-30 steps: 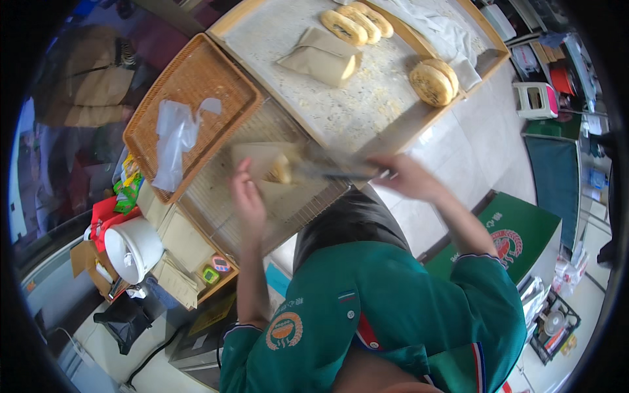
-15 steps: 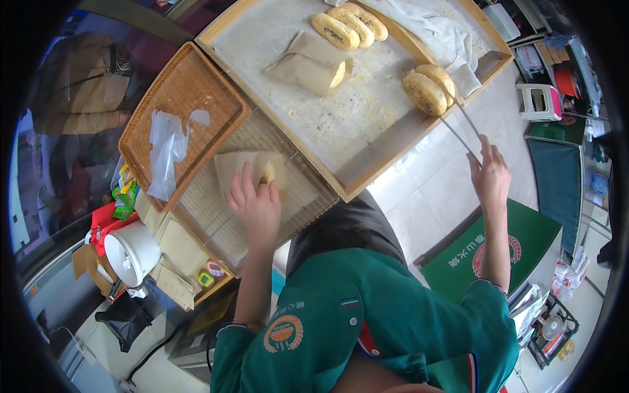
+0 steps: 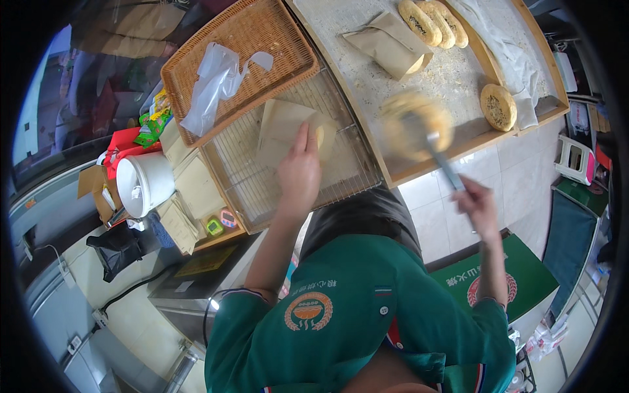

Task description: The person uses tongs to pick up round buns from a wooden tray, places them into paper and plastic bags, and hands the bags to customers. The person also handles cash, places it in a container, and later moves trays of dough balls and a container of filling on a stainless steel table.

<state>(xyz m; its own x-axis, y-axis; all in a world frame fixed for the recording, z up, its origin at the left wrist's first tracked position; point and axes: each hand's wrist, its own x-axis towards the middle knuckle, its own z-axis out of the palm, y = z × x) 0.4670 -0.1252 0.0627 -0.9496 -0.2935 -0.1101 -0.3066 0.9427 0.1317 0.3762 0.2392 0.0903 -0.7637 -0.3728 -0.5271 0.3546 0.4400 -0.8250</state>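
Note:
My right hand [image 3: 477, 204] grips metal tongs [image 3: 448, 169]. Pinched in their tips, smeared by motion, is a round flatbread [image 3: 429, 118] above the tray's near side. My left hand [image 3: 299, 177] holds a brown paper bag [image 3: 278, 128] on the wire rack [image 3: 249, 187], fingers together at its open side, where a pale bread edge shows. Another bread-filled paper bag [image 3: 386, 44] lies on the floury wooden tray [image 3: 350, 78]. Beyond it sit several seeded flatbreads [image 3: 420, 23] in a row. One seeded flatbread [image 3: 498, 107] rests by the tray's right edge.
A wicker basket [image 3: 275, 49] holding a clear plastic bag [image 3: 216, 82] overlaps the rack's far left. White cloth [image 3: 504, 56] lies along the tray's divider. At left stand a white bucket [image 3: 147, 185], stacked paper bags [image 3: 196, 183] and small timers [image 3: 215, 226]. A green-topped box [image 3: 517, 268] is at right.
The tongs have carried one flatbread left from the pair at the tray's right edge; the other remains there. My left hand stays at the bag on the rack. The whole view has shifted.

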